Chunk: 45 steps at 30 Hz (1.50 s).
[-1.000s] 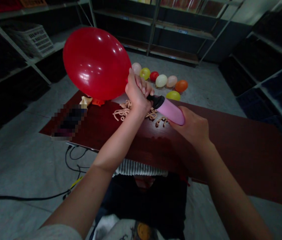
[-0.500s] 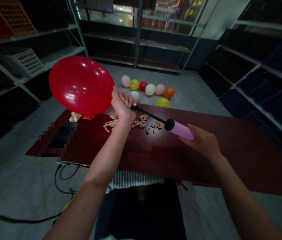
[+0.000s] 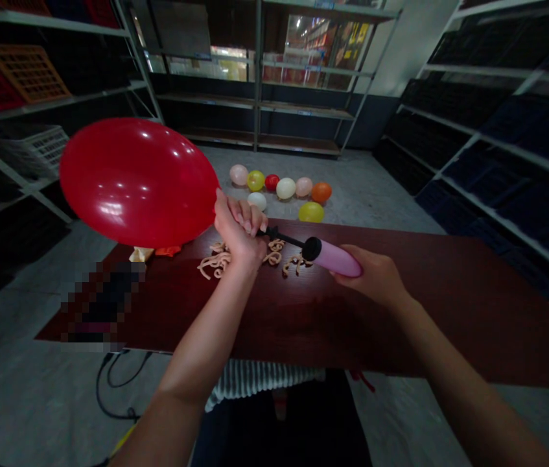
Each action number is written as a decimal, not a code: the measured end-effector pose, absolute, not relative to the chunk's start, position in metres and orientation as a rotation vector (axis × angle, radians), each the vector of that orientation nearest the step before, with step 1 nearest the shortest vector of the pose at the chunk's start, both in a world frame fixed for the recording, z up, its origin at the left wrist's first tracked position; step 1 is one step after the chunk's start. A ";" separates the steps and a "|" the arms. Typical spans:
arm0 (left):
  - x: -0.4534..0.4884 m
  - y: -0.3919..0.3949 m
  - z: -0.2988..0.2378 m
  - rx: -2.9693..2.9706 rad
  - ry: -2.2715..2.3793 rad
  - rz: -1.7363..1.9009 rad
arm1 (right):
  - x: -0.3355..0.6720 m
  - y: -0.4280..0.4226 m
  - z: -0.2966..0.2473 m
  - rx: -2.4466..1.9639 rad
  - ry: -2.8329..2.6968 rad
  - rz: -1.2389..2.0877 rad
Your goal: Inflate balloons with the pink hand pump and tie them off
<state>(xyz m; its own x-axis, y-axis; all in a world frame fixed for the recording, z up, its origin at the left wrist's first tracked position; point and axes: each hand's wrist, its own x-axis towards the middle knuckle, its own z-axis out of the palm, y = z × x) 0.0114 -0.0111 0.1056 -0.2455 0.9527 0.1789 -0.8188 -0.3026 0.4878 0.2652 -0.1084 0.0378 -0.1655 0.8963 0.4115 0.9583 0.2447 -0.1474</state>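
Observation:
My left hand (image 3: 238,224) is closed round the neck of a big red balloon (image 3: 135,181) and the tip of a hand pump, above the dark red table (image 3: 449,305). The balloon swells out to the left of that hand. My right hand (image 3: 374,275) grips the pink barrel of the pump (image 3: 335,258); a short length of its black rod (image 3: 284,237) shows between the two hands. Under the hands lies a small heap of limp pale balloons (image 3: 216,261).
Several small inflated balloons (image 3: 286,188) lie on the concrete floor beyond the table. A blurred dark object (image 3: 102,301) sits on the table's left end. Metal shelving lines the walls, with crates (image 3: 26,71) at left. Cables (image 3: 118,383) trail on the floor below the table.
The pump barrel was pulled out to the right, baring a long rod, and has now been pushed partway back toward the balloon. The view has tilted upward.

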 end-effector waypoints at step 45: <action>0.005 0.012 0.087 0.425 0.390 1.842 | 0.298 -0.128 0.028 -1.794 -2.158 -0.148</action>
<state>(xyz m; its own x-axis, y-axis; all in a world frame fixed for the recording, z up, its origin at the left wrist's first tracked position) 0.0055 0.0120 0.0867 -0.2859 0.9536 0.0944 -0.8333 -0.2961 0.4668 0.2975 -0.1285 0.0277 -0.1528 0.9366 0.3153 0.9708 0.2019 -0.1293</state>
